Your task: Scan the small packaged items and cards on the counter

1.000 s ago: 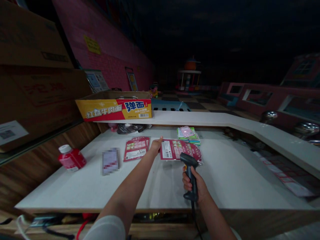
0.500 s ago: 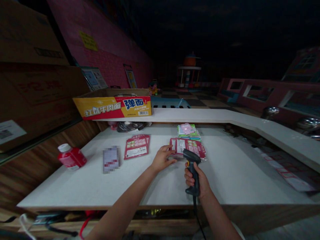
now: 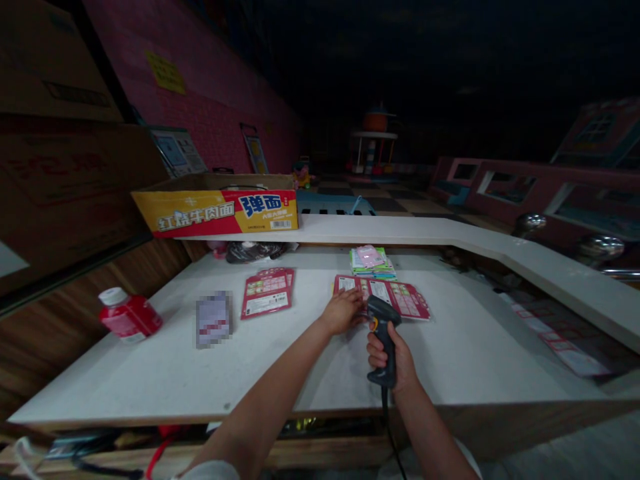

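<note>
My right hand (image 3: 387, 357) is wrapped round the handle of a black barcode scanner (image 3: 384, 310), its head raised and its cable hanging down past the counter edge. My left hand (image 3: 344, 310) lies on the left part of some flat red packets (image 3: 407, 300), fingers stretched over them and the thumb near their lower edge. These packets overlap in a fanned row and bear white labels. Partly in front of them is the scanner head. Farther left, another small stack of red packets (image 3: 267, 293) lies flat, apart from both hands.
Behind the fanned packets sits a pile of green and pink packets (image 3: 373, 261). A red bottle with a white cap (image 3: 129, 315) and a blurred-out item (image 3: 214, 320) are at left. A yellow and red carton (image 3: 220, 210) stands on the raised ledge (image 3: 400, 230).
My left hand has moved right and onto the red packets. They are spread farther to the right. The scanner stays in my right hand, almost unmoved. The view has shifted slightly.
</note>
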The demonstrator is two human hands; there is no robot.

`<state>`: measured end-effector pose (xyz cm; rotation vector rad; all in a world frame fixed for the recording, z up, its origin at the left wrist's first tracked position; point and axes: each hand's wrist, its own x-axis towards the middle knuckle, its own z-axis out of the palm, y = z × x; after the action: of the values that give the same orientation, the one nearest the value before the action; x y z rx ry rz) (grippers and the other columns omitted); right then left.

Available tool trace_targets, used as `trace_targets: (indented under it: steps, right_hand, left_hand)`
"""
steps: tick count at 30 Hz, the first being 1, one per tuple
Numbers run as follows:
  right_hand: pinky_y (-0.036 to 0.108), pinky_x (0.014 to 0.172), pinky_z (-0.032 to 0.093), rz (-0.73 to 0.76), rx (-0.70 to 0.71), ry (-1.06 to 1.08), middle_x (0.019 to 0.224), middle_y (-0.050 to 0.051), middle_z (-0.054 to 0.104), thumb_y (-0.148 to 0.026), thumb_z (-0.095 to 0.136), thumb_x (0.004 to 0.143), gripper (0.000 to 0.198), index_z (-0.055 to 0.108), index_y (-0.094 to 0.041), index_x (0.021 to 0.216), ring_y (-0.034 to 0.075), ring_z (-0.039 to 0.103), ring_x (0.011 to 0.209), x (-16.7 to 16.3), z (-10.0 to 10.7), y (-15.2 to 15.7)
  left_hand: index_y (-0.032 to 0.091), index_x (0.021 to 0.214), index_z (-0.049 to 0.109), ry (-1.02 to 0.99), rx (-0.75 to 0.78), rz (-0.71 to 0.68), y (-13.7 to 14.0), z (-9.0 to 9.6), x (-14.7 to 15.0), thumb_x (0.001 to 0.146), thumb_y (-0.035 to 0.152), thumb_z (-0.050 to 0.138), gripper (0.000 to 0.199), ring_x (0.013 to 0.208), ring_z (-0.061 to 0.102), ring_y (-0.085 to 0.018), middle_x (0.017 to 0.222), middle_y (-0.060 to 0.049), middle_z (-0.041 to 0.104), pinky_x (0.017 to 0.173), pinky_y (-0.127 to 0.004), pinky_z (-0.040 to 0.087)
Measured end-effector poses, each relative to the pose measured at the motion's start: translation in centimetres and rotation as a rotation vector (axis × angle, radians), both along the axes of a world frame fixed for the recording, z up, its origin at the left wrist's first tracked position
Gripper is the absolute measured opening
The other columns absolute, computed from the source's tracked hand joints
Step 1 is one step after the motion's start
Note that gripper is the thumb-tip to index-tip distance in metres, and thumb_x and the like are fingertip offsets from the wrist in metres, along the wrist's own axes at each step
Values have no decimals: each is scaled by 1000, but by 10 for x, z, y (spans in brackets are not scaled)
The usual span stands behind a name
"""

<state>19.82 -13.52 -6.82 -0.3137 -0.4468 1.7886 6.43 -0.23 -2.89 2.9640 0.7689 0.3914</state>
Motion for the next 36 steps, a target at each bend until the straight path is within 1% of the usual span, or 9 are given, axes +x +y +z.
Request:
trace_targets:
  steps: [4,9,12,17,20,23,28,33,36]
  right_hand:
    - [13,34,32,-47,-8,30,55,-8,43,-48,71,79,36,52,-18,74,4,29,38,0,3,-2]
    - [14,34,33,-173,4,82,56,-8,40,-46,71,79,32,55,-19,83,5,32,39,0,8,-7]
    - [14,34,33,-271,19,107,57,-9,38,-46,71,79,32,53,-20,82,5,30,39,1,11,-11]
    - [14,36,35,-388,33,113,59,-8,37,-45,70,80,33,48,-21,74,5,31,40,7,18,-21]
    - [12,36,36,-414,41,148,60,-9,38,-41,71,80,29,50,-21,79,4,33,41,15,24,-29]
    - [11,36,36,-433,52,181,60,-9,39,-38,71,81,26,53,-21,85,4,34,41,23,28,-35]
    - [13,36,38,-446,51,186,60,-8,38,-37,71,81,24,56,-21,89,5,36,41,29,30,-39]
    - [14,36,37,-437,48,155,61,-8,37,-38,72,80,25,55,-21,86,5,34,42,26,29,-35]
    - [12,37,37,-407,53,158,61,-8,38,-39,71,80,26,53,-21,85,5,34,43,21,28,-29]
  left_hand:
    - [22,130,56,18,1,21,2,2,1,85,43,62,51,132,45,-29,142,-10,52,110,-47,33]
    - [18,138,48,-14,-25,51,-2,5,9,80,41,68,65,132,44,-30,144,-14,48,108,-46,36]
    - [21,140,45,-37,-25,-14,-5,6,20,81,39,68,66,135,42,-28,148,-13,45,110,-45,34]
    - [28,126,60,-37,8,-101,-10,6,39,85,32,63,41,134,44,-26,137,-6,57,112,-48,31]
    - [26,108,69,-25,44,-97,-10,6,46,88,23,58,23,126,52,-25,121,-6,68,111,-47,31]
    - [23,101,70,15,105,-101,-11,7,46,89,18,53,21,119,57,-23,113,-7,70,109,-44,32]
    - [22,111,65,34,115,-19,-12,8,26,90,17,53,25,121,55,-24,121,-8,67,109,-46,32]
    - [25,118,63,-38,42,89,-9,8,-17,84,25,65,35,125,52,-28,127,-9,64,112,-51,29]
    - [23,119,63,-65,10,204,-8,6,-37,83,30,65,36,126,50,-30,131,-11,61,110,-49,34]
